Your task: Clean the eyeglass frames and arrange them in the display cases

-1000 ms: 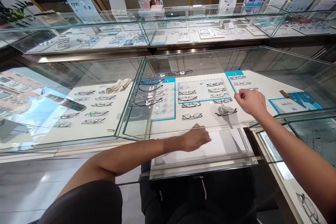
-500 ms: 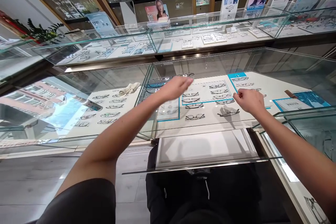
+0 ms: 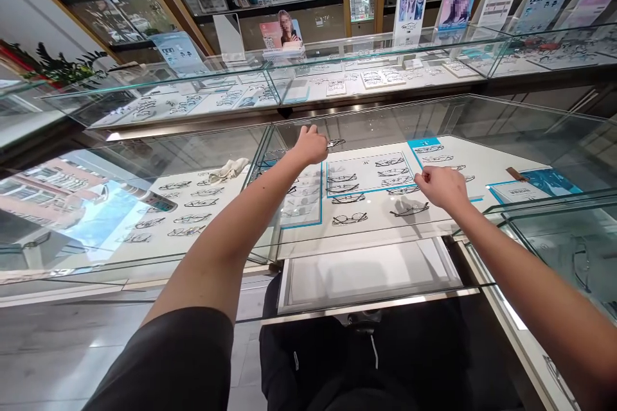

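Black-framed glasses (image 3: 337,142) just beside the left hand (image 3: 313,144)

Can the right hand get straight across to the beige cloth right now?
Probably not directly: in this view the left arm lies across the straight path from the right hand to the cloth.

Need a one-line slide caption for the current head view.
Left hand farther out than right hand at a glass display case holding rows of eyeglasses.
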Demonstrator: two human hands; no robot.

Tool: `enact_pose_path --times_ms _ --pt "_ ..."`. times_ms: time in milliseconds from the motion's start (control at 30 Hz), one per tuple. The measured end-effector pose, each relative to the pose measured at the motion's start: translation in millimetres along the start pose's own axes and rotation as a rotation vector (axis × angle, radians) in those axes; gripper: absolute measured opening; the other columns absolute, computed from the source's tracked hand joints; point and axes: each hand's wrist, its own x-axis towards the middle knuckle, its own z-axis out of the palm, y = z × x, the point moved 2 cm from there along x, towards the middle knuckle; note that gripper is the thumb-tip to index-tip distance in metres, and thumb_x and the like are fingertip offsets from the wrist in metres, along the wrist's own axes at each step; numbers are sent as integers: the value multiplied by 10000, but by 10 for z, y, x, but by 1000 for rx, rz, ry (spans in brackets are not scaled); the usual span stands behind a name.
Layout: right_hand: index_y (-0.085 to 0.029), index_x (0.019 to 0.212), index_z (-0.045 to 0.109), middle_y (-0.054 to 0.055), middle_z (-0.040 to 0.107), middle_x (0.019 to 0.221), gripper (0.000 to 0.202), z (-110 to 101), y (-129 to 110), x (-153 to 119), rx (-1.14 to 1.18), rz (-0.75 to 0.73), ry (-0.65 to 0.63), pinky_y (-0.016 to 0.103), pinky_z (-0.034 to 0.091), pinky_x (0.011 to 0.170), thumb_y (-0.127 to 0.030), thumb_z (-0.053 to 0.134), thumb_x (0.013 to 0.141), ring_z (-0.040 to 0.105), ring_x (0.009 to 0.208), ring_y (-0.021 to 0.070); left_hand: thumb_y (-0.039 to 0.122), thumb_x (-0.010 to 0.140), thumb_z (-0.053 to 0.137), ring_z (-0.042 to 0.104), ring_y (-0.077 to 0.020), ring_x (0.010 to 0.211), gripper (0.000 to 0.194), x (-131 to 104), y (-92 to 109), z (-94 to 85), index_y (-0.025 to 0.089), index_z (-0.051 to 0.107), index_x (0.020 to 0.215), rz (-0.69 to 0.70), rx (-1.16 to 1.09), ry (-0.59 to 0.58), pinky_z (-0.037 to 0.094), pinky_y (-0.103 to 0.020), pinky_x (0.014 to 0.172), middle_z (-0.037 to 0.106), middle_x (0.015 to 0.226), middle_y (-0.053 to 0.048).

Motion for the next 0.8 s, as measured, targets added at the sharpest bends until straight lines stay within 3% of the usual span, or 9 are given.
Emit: enact_pose_path --times_ms 167,267,333,467,567,667,800 --pt "-244 790 658 105 731 786 329 -34 -16 -19 20 -13 -3 361 288 676 -426 472 991 631 780 286 217 988 423 487 -426 1282 435 -285 57 -141 147 798 1198 7 -21 96 374 -627 1083 742 1371 -196" --pt "-243 788 662 109 730 776 337 -46 -16 -23 29 -25 -3 366 283 666 -436 473 988 630 772 290 209 990 395 489 -432 1303 514 -768 245 -373 146 759 1346 94 -104 214 363 -661 1092 684 1514 -167" --pt "-243 783 666 107 730 770 337 -47 -11 -19 29 -26 1 368 284 666 -438 481 985 629 769 288 214 983 401 500 -427 1306 552 -1190 409 -569 185 729 1426 157 -179 207 361 -666 1095 663 1549 -140" --pt "-243 790 669 108 734 785 329 -41 1 -9 16 -13 10 369 286 672 -447 493 980 624 774 286 270 1017 396 523 -391 1318 562 -2027 685 -921 320 681 1498 280 -367 14 375 -650 1131 622 1609 -49" --pt "-243 794 666 104 724 770 333 -35 11 -6 22 -11 12 367 279 669 -462 499 980 612 760 278 318 1058 458 556 -343 1325 501 -2483 820 -1019 351 636 1526 393 -497 -200 419 -570 1154 642 1590 -31" --pt "-240 780 660 101 716 756 341 -27 25 -4 29 -16 20 364 276 668 -476 512 975 602 749 271 266 1063 523 613 -300 1299 450 -2740 926 -976 345 652 1486 478 -588 -324 474 -485 1129 698 1508 -42" --pt "-239 769 662 101 718 750 337 -18 44 6 33 -12 32 370 292 673 -479 532 965 599 750 274 216 1049 569 654 -298 1208 330 -2844 1060 -775 294 728 1327 585 -625 -375 502 -450 1054 741 1410 -91"
